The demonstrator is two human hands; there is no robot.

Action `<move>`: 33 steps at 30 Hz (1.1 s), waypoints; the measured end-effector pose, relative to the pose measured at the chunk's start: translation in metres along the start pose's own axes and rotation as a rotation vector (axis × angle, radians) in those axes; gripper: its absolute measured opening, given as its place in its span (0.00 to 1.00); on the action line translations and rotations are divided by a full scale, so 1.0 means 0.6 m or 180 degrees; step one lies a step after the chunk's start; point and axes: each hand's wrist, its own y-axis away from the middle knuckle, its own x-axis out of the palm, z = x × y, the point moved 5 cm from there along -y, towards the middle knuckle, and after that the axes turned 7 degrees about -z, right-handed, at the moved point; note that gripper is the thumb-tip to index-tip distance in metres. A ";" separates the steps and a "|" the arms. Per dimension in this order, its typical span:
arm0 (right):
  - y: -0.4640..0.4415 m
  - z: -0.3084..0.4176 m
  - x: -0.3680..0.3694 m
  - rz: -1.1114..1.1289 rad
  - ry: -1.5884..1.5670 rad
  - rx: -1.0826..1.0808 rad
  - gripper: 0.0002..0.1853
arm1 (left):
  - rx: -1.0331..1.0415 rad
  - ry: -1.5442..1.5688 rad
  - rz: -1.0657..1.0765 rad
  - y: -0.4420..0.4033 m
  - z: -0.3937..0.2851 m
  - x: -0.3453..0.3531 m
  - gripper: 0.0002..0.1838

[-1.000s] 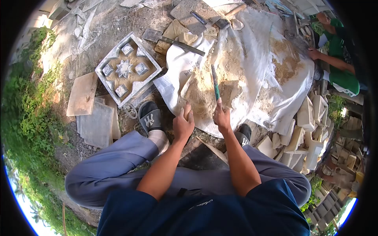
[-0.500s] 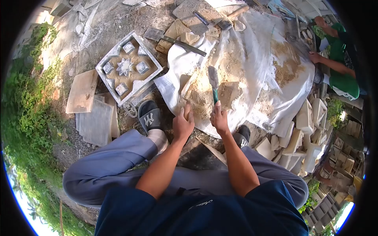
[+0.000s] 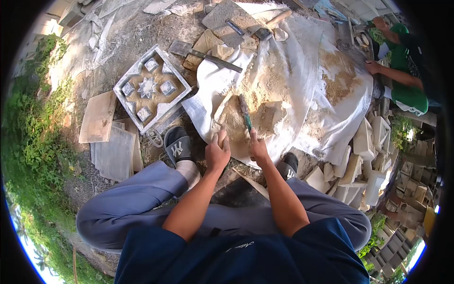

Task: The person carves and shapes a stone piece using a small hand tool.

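Observation:
On the white sheet in front of me lies a pale stone block [image 3: 231, 116], hollowed, with raised edges and dust on it. My left hand [image 3: 218, 150] is closed at the block's near left edge, its fingertips partly hidden. My right hand [image 3: 258, 146] is wrapped round the green handle of a small narrow-bladed trowel [image 3: 247, 116]. The trowel's blade points away from me and lies over the block's right side, seen nearly edge-on. Whether the blade touches the stone I cannot tell. Another rough stone block [image 3: 273, 117] sits just right of the trowel.
A square mould [image 3: 152, 89] with a star pattern stands at the left, near flat slabs [image 3: 98, 116]. Beyond the blocks lie a metal straightedge [image 3: 216, 60] and a hammer [image 3: 265, 33]. Stone pieces [image 3: 364, 139] are heaped at the right. A person in green [image 3: 402, 71] works at far right.
The trowel has come down toward me and turned, its blade now nearly edge-on and tipped left. My right hand has shifted slightly left and nearer. My left hand stays at the block.

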 end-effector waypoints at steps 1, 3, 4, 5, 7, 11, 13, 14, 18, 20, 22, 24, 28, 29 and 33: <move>-0.011 -0.009 -0.010 -0.0277 0.0166 -0.0125 0.39 | 0.0022 0.0147 -0.0112 0.001 0.001 -0.002 0.20; -0.004 -0.004 -0.015 -0.0156 -0.0033 -0.0027 0.38 | -0.0016 0.0101 -0.0087 -0.002 0.004 -0.003 0.20; 0.002 0.000 -0.016 -0.0158 -0.0033 -0.0012 0.38 | -0.0042 0.0067 -0.0054 -0.003 0.004 -0.003 0.20; 0.009 0.006 -0.016 -0.0134 -0.0081 -0.0090 0.38 | -0.0074 0.0041 -0.0012 0.002 0.005 -0.002 0.19; 0.005 0.005 -0.024 -0.0122 -0.0134 -0.0207 0.37 | -0.0087 0.0131 -0.0076 0.004 -0.002 -0.003 0.19; 0.002 -0.018 -0.049 -0.0568 -0.0395 -0.0336 0.35 | -0.0030 0.0062 -0.0347 0.005 0.000 -0.002 0.18; 0.014 -0.013 -0.066 -0.0566 -0.0847 -0.0193 0.29 | -0.0050 0.0042 -0.0289 0.004 -0.002 0.002 0.20; 0.019 -0.009 -0.078 -0.0605 -0.1088 -0.0097 0.29 | -0.0103 0.0021 -0.0244 0.004 -0.002 0.003 0.21; 0.016 -0.012 -0.107 -0.0762 -0.1108 -0.0291 0.30 | 0.0048 0.0042 -0.0290 0.003 -0.019 0.003 0.20; 0.005 -0.019 -0.114 -0.0948 -0.0935 -0.0409 0.33 | 0.0087 0.0081 -0.0340 0.004 -0.028 -0.001 0.19; 0.001 -0.017 -0.120 -0.1118 -0.0748 -0.0531 0.36 | 0.0139 0.0079 -0.0338 0.004 -0.037 -0.007 0.18; -0.004 -0.018 -0.127 -0.1209 -0.0805 -0.0501 0.37 | 0.0186 0.0087 -0.0338 0.000 -0.039 -0.008 0.18; -0.008 0.006 -0.155 -0.1424 -0.1197 -0.0789 0.32 | 0.0380 0.0301 -0.0433 -0.010 -0.037 -0.001 0.18; 0.002 0.019 -0.165 -0.1498 -0.1393 -0.0789 0.32 | 0.0431 0.0408 -0.0466 -0.011 -0.039 0.000 0.18; 0.021 0.043 -0.208 -0.1781 -0.1378 -0.0595 0.33 | 0.0442 0.0014 -0.0268 -0.013 -0.051 0.003 0.18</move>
